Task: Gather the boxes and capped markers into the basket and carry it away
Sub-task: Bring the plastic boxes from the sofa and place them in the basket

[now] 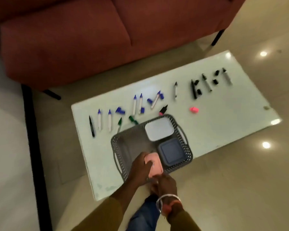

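Inside basket (117,142) lie two boxes (158,131), perhaps pink box (154,165).

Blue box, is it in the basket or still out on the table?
In. The blue box sits inside the grey basket at its right end, within the mesh wall, beside the white box.

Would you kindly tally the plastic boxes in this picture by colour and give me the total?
White rounded plastic box: 1
Blue-grey square plastic box: 1
Pink rounded plastic box: 1
Total: 3
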